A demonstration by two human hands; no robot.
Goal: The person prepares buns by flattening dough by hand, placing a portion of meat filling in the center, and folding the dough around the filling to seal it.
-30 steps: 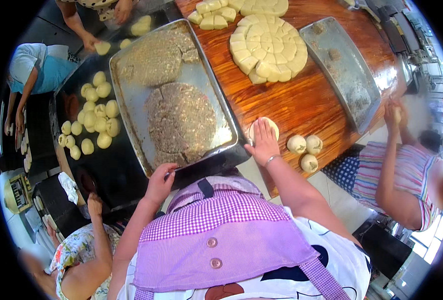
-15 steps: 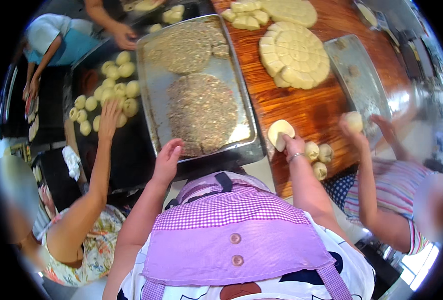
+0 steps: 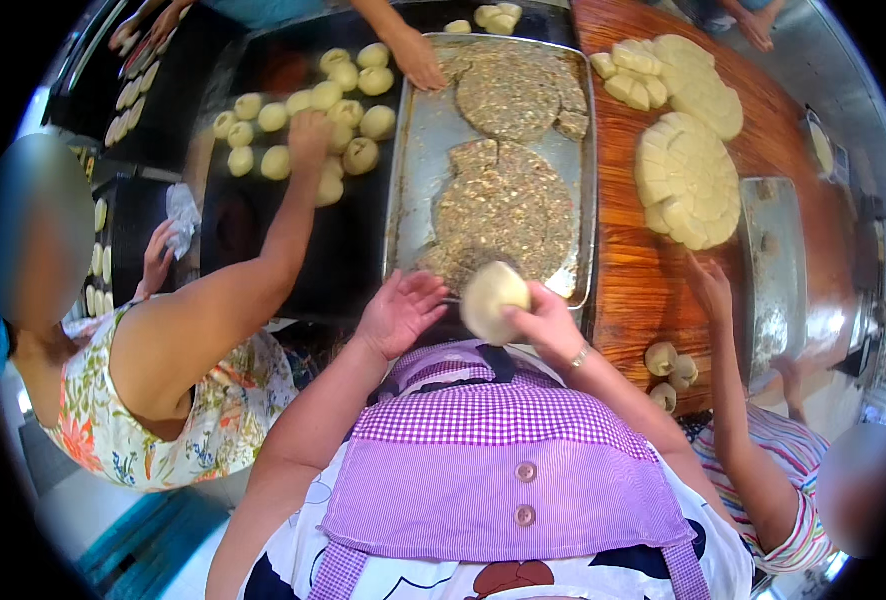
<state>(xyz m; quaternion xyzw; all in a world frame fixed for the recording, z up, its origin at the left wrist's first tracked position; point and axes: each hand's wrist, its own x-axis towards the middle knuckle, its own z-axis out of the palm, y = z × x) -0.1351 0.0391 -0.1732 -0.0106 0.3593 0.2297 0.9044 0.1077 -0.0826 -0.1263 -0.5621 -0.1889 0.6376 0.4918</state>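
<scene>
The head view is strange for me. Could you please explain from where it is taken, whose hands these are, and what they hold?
There is no machine here: the camera sits on a person's head, looking down, and its wide lens bends straight edges. The bare hands above the purple apron are the wearer's. The right hand grips a dough disc, slightly blurred. The left hand is open beside it. Ahead lies a metal tray with crumbly filling. Cut dough rests on the wooden table; dough balls sit on the dark surface.
</scene>
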